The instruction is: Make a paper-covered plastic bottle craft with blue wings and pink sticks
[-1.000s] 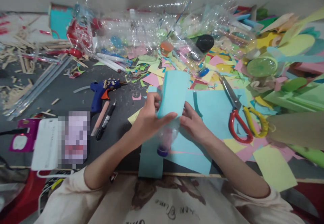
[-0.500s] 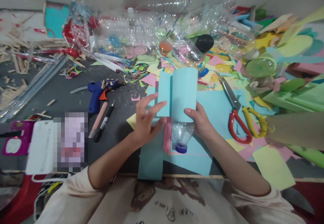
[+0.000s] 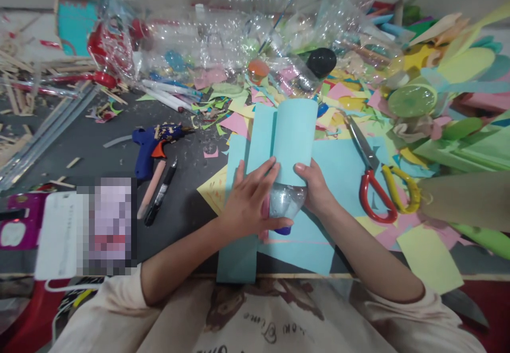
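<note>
A clear plastic bottle (image 3: 287, 200) lies neck toward me, its blue cap (image 3: 283, 230) partly covered. Light blue paper (image 3: 295, 135) is wrapped round its body, and a loose flap of it (image 3: 262, 135) extends to the left. My right hand (image 3: 317, 189) grips the wrapped bottle from the right, thumb on the paper's lower edge. From the left, my left hand (image 3: 251, 200) rests against the paper and bottle, fingers stretched out, thumb lying across the neck by the cap. Beneath are light blue sheets (image 3: 346, 177) and a strip of pink paper, mostly hidden by my left hand.
Scissors (image 3: 368, 169) with red and yellow handles lie to the right. Leftward are a blue glue gun (image 3: 149, 148), a black marker (image 3: 161, 193) and a white power strip or adapter (image 3: 58, 236). Plastic bottles, pens and paper scraps (image 3: 235, 122) crowd the back.
My left hand has come right and down from the air onto the paper and bottle, its thumb now over the neck. The bottle has shifted slightly up and tilts a little more.
</note>
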Tool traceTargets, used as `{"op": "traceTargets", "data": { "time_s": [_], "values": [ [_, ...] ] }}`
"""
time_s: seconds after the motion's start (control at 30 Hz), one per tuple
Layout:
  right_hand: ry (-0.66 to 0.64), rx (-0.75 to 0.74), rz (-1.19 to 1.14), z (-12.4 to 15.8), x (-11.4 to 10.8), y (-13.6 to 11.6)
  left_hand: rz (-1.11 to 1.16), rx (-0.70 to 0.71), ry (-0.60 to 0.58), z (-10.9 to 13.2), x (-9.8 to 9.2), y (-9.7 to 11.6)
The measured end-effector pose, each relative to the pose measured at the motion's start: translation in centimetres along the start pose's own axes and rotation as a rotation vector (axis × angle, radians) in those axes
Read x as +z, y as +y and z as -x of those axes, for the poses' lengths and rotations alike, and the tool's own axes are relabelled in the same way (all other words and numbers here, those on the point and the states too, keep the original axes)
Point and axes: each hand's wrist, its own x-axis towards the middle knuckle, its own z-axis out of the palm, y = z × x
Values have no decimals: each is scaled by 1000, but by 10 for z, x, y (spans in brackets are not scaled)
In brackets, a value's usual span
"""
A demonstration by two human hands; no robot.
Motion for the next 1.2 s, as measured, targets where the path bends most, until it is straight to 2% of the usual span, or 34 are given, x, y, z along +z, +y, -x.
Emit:
{"op": "traceTargets", "data": {
  "time_s": [0.47,0.73,0.8,0.87,0.93,1.0,1.1,1.13,1.2],
  "values": [
    [-32,20,-60,1,-3,1,-66,16,21,1,-4,6],
    [-17,18,-74,2,-2,3,2,23,-28,3,-2,2],
    [15,30,-86,3,-1,3,93,9,-23,4,-2,1],
    [44,46,-89,2,-1,2,230,-60,60,4,-2,-1],
    [58,50,-89,1,-1,1,432,-206,194,1,-3,-4],
    [53,41,-88,0,-1,2,720,-405,270,-3,-4,-6],
    [37,37,-63,0,-2,4,1128,-631,179,-10,-4,-9],
    [31,33,-50,0,-2,5,1180,-648,145,-11,-4,-10],
    [5,16,-20,0,-3,7,1143,-604,107,-10,-4,-9]
  ]
}}
